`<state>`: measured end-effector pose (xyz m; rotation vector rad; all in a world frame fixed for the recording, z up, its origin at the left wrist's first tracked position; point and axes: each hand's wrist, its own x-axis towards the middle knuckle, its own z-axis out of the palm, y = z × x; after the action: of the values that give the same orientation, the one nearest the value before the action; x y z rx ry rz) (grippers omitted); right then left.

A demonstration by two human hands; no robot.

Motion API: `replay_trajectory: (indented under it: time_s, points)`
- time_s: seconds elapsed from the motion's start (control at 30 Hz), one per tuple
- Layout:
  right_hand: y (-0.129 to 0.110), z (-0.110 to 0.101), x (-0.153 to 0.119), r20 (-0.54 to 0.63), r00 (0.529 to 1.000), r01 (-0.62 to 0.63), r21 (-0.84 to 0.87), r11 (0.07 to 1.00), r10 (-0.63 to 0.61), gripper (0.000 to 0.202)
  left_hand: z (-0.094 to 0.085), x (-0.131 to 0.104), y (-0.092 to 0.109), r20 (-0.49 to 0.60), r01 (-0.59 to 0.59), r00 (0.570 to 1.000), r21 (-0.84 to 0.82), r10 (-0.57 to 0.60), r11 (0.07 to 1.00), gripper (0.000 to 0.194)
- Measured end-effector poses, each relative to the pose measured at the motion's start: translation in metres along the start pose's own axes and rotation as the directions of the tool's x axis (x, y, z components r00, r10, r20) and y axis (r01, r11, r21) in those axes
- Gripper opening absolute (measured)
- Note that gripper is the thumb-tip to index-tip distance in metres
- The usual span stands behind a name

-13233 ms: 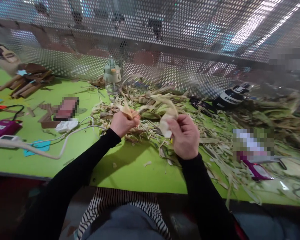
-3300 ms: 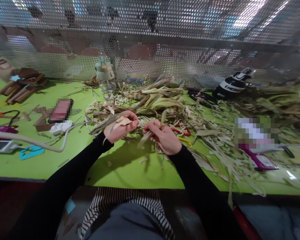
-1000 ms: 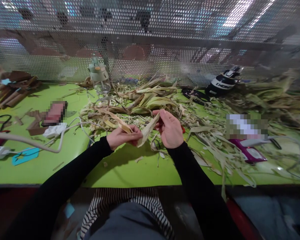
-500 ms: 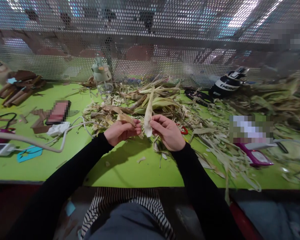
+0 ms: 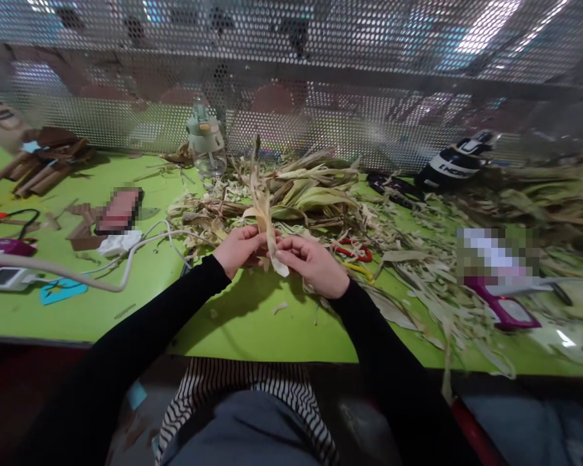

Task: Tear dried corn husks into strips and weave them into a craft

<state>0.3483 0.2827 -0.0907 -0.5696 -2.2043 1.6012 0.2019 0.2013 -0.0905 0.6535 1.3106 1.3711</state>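
Observation:
Between my hands, above the green table [image 5: 252,330], a long pale husk strip [image 5: 261,194] stands nearly upright, its whitish lower end pointing down toward me. My left hand [image 5: 240,250] is closed on the strip from the left, some of its fingertips hidden behind it. From the right, my right hand [image 5: 315,264] pinches the strip near its lower end. Just behind my hands lies a pile of dry husks [image 5: 315,194] in pale, green and brown tones.
A clear bottle [image 5: 206,145] and a black bottle [image 5: 454,165] stand at the back by a perforated metal screen [image 5: 291,116]. A phone [image 5: 120,210], white cable and brown rolls [image 5: 43,169] lie left. Red-handled scissors [image 5: 354,250], shreds and a purple device [image 5: 508,307] lie right.
My hands have come together, and the strip from my right hand now meets my left hand's piece. The husk stands taller and further left. The view has shifted slightly.

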Motion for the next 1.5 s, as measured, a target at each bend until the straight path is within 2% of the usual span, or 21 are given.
replay_trajectory:
  time_s: [0.2,0.4,0.67,0.8,1.0,1.1,1.17,1.33,1.5]
  points:
    - [0.007,-0.002,0.003,-0.178,0.982,0.043,-0.092,0.995,-0.059,0.018,-0.003,0.002,0.000,-0.014,0.021,1.000,-0.039,-0.021,0.999,0.012]
    - [0.012,0.002,0.004,-0.179,0.983,0.033,-0.081,0.996,-0.047,0.024,-0.003,0.003,0.000,0.039,0.023,0.999,-0.082,-0.020,0.996,0.019]
    - [0.009,0.010,0.003,-0.250,0.967,-0.027,-0.281,0.959,-0.046,0.019,0.001,0.005,-0.002,0.038,0.084,0.996,-0.149,-0.079,0.985,0.021]
    - [0.011,0.011,0.002,-0.281,0.959,-0.045,-0.308,0.950,-0.045,0.017,0.002,0.003,-0.003,0.058,0.088,0.995,-0.134,-0.081,0.987,0.019]
    - [0.007,0.006,0.002,-0.248,0.960,0.048,-0.316,0.948,-0.131,0.021,0.003,-0.003,-0.006,0.115,0.008,0.993,-0.082,0.002,0.997,0.020]
    - [0.007,0.007,0.003,-0.251,0.965,0.003,-0.265,0.964,-0.072,0.021,0.007,-0.005,-0.008,0.070,-0.082,0.994,0.007,0.081,0.997,0.023]
    - [0.009,0.008,0.004,-0.256,0.966,-0.012,-0.215,0.977,-0.045,0.021,0.009,-0.005,-0.007,0.052,-0.095,0.994,0.027,0.094,0.995,0.019]
    - [0.011,0.010,0.003,-0.229,0.972,0.020,-0.128,0.992,-0.049,0.028,0.004,-0.004,0.004,0.017,0.004,1.000,-0.153,-0.001,0.988,0.019]
    - [0.007,0.002,0.001,-0.171,0.985,0.016,-0.128,0.992,-0.038,0.022,-0.007,-0.005,0.014,0.038,0.060,0.998,-0.336,-0.050,0.940,0.022]
